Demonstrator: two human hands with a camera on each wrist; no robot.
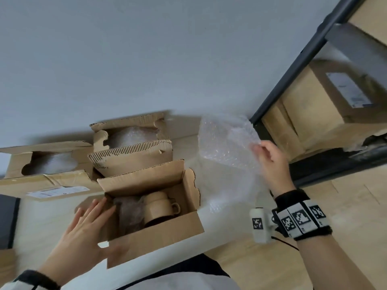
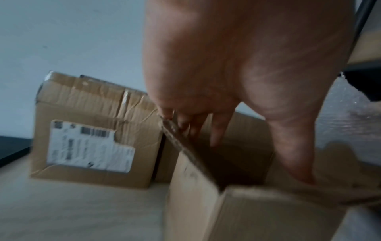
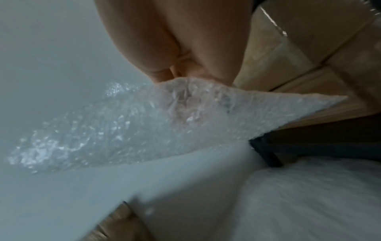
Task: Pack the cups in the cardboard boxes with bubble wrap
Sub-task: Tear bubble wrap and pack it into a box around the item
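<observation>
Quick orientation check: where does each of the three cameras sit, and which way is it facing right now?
Head: worn high, looking down at the open box holding a cup; both hands show.
Left wrist: looks along the left hand, whose fingers reach over that box's rim.
Right wrist: looks along the right hand, pinching bubble wrap.
Shared: head and right wrist both show the bubble wrap.

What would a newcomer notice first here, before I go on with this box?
The right hand holds up a sheet of bubble wrap right of the boxes. Below it, the nearest open box holds a tan cup beside some wrap, and the left hand lies flat against its left wall. Behind stand two more boxes with wrap inside.
</observation>
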